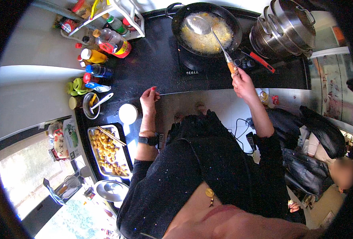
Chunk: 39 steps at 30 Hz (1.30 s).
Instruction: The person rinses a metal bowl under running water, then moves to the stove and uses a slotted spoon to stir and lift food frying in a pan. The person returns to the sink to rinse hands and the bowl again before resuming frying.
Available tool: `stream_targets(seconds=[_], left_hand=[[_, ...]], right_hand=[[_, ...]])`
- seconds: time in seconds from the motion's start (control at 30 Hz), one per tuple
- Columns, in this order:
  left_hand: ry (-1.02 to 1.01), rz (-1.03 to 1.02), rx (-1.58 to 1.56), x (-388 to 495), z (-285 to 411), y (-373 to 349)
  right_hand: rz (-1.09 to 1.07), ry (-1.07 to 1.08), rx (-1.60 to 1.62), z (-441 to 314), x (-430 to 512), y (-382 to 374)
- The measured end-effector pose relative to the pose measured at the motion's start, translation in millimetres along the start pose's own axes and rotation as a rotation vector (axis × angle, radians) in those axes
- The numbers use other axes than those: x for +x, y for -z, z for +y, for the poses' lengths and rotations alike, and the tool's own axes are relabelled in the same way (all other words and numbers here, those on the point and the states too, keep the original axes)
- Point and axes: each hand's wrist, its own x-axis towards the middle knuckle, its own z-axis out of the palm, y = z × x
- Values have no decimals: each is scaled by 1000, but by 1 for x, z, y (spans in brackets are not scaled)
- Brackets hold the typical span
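My right hand (242,84) grips the wooden handle of a metal skimmer (198,25). Its perforated bowl is over a black wok (237,37), where pale bubbling oil (213,43) holds small golden bits. Near the front edge of the black counter (155,64), my left hand (149,97) has its fingers curled in, with nothing visible in them. A round white container (128,114) stands beside my left forearm. Farther along, a metal tray (123,162) holds golden fried pieces (106,149), and wooden chopsticks (112,136) lie across its corner.
Stacked steel steamer pots (279,33) stand right of the wok, by a red-handled utensil (262,62). Bottles, including a large red-labelled one (113,44), line the left wall. A steel bowl (88,112) holds a white spoon. At right, a person (323,146) is near black leather seating (305,168).
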Motion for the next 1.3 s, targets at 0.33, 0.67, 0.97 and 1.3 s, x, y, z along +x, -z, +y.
stream_targets(seconds=[0.33, 0.67, 0.97, 1.3], left_hand=[[66, 25, -28, -18, 7, 4], [307, 264, -624, -34, -64, 51], [214, 486, -916, -34, -103, 137], [88, 463, -638, -55, -66, 115]], right_hand=[[146, 141, 75, 33, 23, 27], [129, 84, -107, -7, -13, 2], [283, 335, -445, 26, 37, 27], [472, 549, -1147, -3, 80, 25]])
